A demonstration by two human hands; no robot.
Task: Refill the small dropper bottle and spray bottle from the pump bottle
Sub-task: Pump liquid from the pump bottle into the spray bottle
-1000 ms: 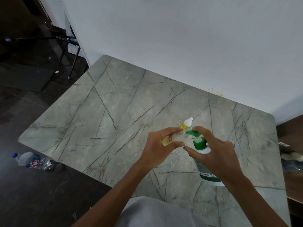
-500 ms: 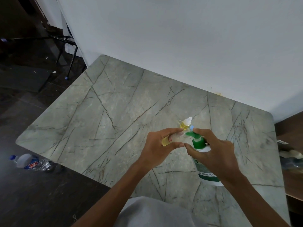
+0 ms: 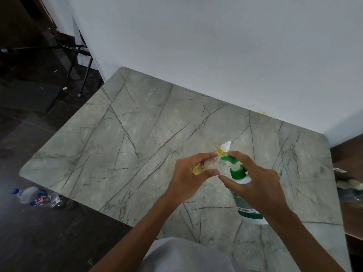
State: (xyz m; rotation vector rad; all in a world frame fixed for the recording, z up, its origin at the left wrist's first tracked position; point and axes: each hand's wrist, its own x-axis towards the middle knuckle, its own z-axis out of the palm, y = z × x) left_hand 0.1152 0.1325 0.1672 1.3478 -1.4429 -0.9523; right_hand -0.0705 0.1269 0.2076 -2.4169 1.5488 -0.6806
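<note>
slanting spray bottle, top toward pump nozzle

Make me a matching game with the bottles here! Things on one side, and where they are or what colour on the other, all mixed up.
Things:
1. pump bottle
2. dropper bottle
3. water bottle
4. small clear bottle

Clues:
A. lying on the floor
B. held in the left hand
C. green top
D. white tip

Pairs: 1-C, 2-D, 3-A, 4-B
</note>
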